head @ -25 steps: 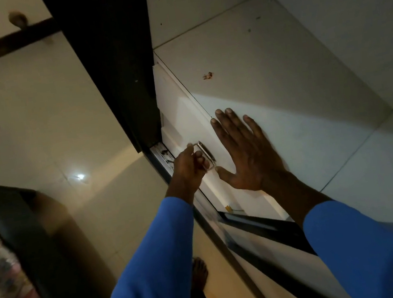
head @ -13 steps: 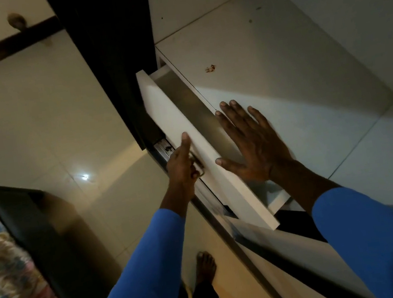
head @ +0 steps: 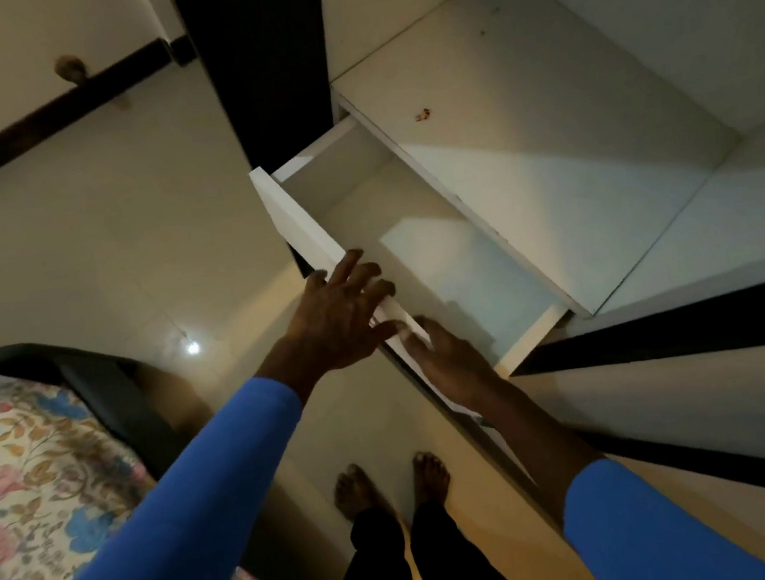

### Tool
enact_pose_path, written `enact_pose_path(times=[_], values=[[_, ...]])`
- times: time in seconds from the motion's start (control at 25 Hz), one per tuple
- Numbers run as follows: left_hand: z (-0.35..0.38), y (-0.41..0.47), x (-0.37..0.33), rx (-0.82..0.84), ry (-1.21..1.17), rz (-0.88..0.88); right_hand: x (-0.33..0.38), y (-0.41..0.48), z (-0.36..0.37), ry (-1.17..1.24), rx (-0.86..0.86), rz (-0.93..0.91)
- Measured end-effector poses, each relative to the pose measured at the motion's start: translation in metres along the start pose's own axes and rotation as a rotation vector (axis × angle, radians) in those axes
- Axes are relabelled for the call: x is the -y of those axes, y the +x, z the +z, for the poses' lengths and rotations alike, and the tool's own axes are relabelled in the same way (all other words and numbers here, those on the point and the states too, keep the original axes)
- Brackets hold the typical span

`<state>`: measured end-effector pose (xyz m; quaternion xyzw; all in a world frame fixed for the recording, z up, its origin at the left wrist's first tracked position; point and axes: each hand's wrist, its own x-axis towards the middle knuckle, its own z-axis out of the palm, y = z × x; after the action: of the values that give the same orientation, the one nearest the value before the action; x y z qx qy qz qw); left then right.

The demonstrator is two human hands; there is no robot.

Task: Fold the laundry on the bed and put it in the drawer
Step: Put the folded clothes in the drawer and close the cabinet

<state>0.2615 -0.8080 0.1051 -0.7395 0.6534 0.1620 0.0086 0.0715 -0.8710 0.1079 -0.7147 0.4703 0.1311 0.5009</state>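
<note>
The white drawer [head: 444, 250] of the wardrobe stands pulled far out, and its inside is bare. My left hand [head: 340, 316] lies over the top edge of the drawer's front panel [head: 295, 218] with fingers spread and loosely bent. My right hand [head: 451, 364] is just below it, with blurred fingers stretched along the near end of that panel. Neither hand holds any cloth. The bed [head: 15, 469], with its floral sheet, shows at the lower left. No laundry is in sight.
Above the drawer runs a white wardrobe shelf [head: 544, 126] with a small brown speck. A dark wardrobe frame [head: 266, 58] stands behind the drawer. My bare feet [head: 390, 487] are on the glossy tiled floor [head: 113, 230] between bed and wardrobe.
The drawer has slid from closed to far open. My left hand has left the handle for the panel's top edge. My right hand came off the shelf face to the panel.
</note>
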Motion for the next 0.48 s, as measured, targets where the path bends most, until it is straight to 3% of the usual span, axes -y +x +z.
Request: enact_pose_path(times=[0.48], values=[[0.017, -0.11, 0.027, 0.042, -0.008, -0.121, 0.026, -0.06, 0.085, -0.031, 0.207, -0.004]])
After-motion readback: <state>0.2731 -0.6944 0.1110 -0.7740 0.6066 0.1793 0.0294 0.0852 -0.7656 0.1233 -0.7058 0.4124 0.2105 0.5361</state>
